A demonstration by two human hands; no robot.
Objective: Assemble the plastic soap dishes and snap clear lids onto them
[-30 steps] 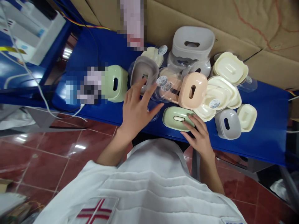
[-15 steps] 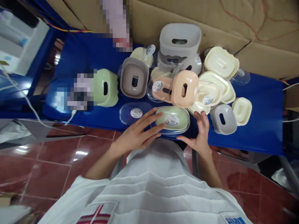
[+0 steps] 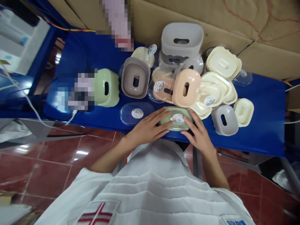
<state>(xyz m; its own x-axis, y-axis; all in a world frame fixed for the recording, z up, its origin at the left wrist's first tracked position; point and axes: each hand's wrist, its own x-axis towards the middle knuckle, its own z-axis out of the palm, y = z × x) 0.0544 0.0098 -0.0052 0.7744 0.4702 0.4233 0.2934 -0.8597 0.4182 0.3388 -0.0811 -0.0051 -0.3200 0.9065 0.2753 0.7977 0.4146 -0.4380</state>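
A small green soap box with a clear lid and a round white label sits at the table's near edge. At its left end, my left hand is closed around it, fingers stretched over the lid. My right hand grips the right end, with fingertips on the lid and the thumb at the near side. Parts of the box are hidden under both hands. Left of it lies a separate clear lid with a label. Just behind stands a peach slotted tub.
Several cream trays and a grey tub are on the right. Grey tubs stand stacked at the back. A brown-grey tub and a green tub are to the left. A white cable crosses the blue table.
My right hand has moved left from beside the soap box onto its right end. The clear lid now lines up over the green base, and my left hand has shifted slightly right.
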